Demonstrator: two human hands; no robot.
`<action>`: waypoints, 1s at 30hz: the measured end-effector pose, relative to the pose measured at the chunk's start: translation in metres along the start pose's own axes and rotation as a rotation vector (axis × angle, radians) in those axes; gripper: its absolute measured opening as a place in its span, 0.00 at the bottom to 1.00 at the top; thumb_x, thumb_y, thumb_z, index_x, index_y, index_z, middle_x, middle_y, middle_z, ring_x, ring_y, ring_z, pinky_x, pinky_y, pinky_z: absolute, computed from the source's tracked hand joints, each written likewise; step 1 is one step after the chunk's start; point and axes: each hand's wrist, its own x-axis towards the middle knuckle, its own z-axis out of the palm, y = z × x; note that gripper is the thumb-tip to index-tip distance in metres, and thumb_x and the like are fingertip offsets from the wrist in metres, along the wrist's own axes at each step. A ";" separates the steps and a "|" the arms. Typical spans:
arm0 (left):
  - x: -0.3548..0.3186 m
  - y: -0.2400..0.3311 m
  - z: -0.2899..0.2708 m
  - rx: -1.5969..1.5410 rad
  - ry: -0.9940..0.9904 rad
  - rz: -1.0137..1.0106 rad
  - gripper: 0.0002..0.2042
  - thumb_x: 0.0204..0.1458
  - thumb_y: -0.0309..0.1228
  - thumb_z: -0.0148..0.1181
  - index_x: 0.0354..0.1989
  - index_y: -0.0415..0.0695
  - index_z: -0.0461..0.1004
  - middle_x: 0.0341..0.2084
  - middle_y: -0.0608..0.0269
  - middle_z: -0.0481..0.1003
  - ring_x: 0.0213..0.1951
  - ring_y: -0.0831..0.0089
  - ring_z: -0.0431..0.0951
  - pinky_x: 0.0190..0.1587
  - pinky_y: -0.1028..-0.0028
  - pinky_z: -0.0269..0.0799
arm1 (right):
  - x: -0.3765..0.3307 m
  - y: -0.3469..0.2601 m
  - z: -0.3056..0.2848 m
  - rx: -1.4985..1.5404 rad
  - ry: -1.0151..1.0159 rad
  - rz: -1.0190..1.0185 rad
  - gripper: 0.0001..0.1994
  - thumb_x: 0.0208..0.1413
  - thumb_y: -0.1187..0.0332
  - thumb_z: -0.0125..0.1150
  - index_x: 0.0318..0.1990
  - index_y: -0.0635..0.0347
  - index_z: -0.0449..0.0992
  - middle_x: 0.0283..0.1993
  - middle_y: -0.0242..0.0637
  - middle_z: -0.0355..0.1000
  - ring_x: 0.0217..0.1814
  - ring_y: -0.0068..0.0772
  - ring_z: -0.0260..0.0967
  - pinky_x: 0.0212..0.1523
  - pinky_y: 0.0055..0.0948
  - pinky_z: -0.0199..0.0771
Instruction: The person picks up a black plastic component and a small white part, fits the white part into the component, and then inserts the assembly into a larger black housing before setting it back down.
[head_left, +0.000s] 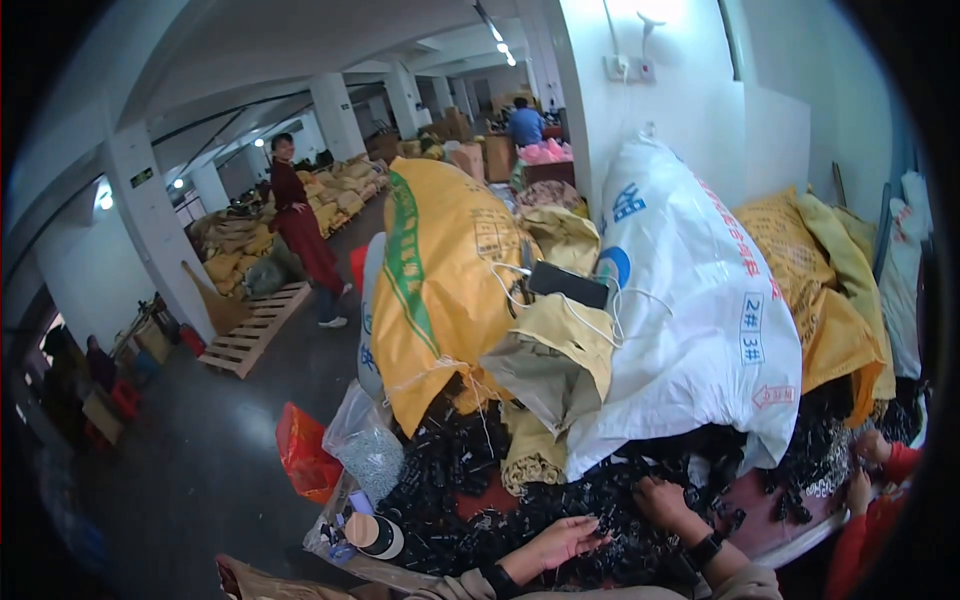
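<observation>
Small black parts [440, 470], too small to name, lie in a loose heap over the work table, with thin shiny metal bits mixed in. Low in the middle, my left hand [562, 545] is turned partly palm up over the heap. Its thumb and fingers close around a small dark piece at the fingertips. My right hand [668, 505] is just to the right and a little farther away. Its fingers curl down among the black parts, so what they grip is hidden. Both wrists wear dark bands.
A yellow sack [450, 270] and a white sack [700, 320] lean behind the heap. A phone [568, 284] with a white cable rests between them. A bottle [372, 536] and a clear bag of small pieces [372, 455] stand left. A co-worker's hands [868, 465] are at right.
</observation>
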 end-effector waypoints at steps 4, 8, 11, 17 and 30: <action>0.008 0.002 -0.004 -0.031 -0.009 0.014 0.09 0.51 0.29 0.48 0.39 0.38 0.66 0.36 0.58 0.71 0.39 0.67 0.72 0.41 0.78 0.70 | 0.005 -0.003 0.001 0.118 0.018 -0.033 0.08 0.44 0.62 0.51 0.28 0.57 0.66 0.26 0.44 0.67 0.26 0.47 0.67 0.24 0.41 0.66; 0.016 0.004 -0.008 -0.003 0.019 0.048 0.10 0.51 0.28 0.48 0.41 0.38 0.65 0.37 0.58 0.70 0.40 0.69 0.72 0.43 0.77 0.69 | 0.001 -0.004 0.000 0.149 0.122 -0.006 0.07 0.45 0.65 0.51 0.24 0.58 0.66 0.22 0.44 0.68 0.21 0.46 0.67 0.22 0.38 0.67; 0.005 0.009 0.013 0.040 0.070 0.126 0.09 0.50 0.29 0.50 0.39 0.39 0.66 0.34 0.60 0.70 0.37 0.70 0.72 0.41 0.75 0.69 | 0.000 -0.004 0.000 0.217 0.201 -0.090 0.06 0.44 0.68 0.52 0.24 0.60 0.67 0.19 0.43 0.67 0.19 0.41 0.67 0.20 0.35 0.66; -0.001 0.007 0.034 0.123 0.098 0.233 0.06 0.51 0.29 0.49 0.34 0.41 0.68 0.29 0.64 0.71 0.35 0.72 0.72 0.39 0.72 0.69 | -0.017 -0.031 -0.027 0.611 -0.187 0.038 0.06 0.51 0.70 0.47 0.31 0.64 0.68 0.28 0.34 0.66 0.28 0.24 0.59 0.27 0.25 0.61; 0.004 0.001 0.026 0.080 -0.002 0.179 0.08 0.51 0.29 0.49 0.35 0.39 0.68 0.32 0.59 0.72 0.37 0.68 0.73 0.40 0.70 0.70 | -0.028 -0.046 -0.034 0.801 -0.343 0.198 0.15 0.52 0.65 0.50 0.44 0.66 0.67 0.40 0.39 0.68 0.40 0.29 0.63 0.38 0.25 0.64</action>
